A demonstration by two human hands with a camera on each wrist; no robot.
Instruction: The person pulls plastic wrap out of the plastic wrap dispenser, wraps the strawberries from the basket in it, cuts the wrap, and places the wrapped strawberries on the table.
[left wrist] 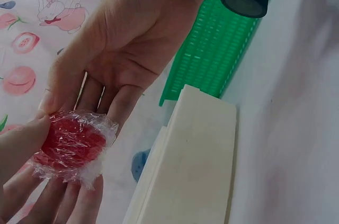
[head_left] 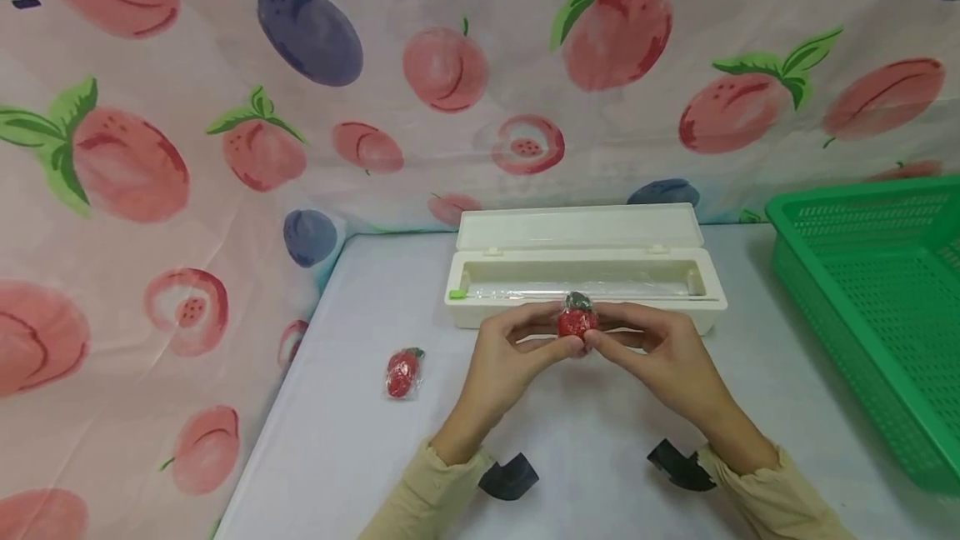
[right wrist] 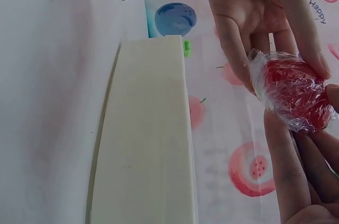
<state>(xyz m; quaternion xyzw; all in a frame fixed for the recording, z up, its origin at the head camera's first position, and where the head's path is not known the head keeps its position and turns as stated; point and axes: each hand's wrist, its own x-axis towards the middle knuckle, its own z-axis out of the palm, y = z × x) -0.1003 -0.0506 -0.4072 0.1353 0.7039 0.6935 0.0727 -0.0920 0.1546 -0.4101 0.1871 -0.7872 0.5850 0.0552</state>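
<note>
Both hands hold a strawberry (head_left: pixel 578 322) wrapped in clear plastic film, red with a dark green leafy top. My left hand (head_left: pixel 512 352) pinches its left side between thumb and fingers. On the other side, my right hand (head_left: pixel 658 354) pinches it the same way, the two thumbs meeting at the front. In the left wrist view the crinkled film covers the red strawberry (left wrist: pixel 74 144), and the right wrist view shows film bunched at one side of the strawberry (right wrist: pixel 291 91). A second film-wrapped strawberry (head_left: pixel 402 373) lies on the table, left of the hands.
Behind the hands stands a white cling film dispenser (head_left: pixel 472 315), its lid (head_left: pixel 577 227) raised and a film roll inside. A green plastic basket (head_left: pixel 832 332) sits at the right. Fruit-printed cloth (head_left: pixel 450 140) hangs behind the white table (head_left: pixel 337 440).
</note>
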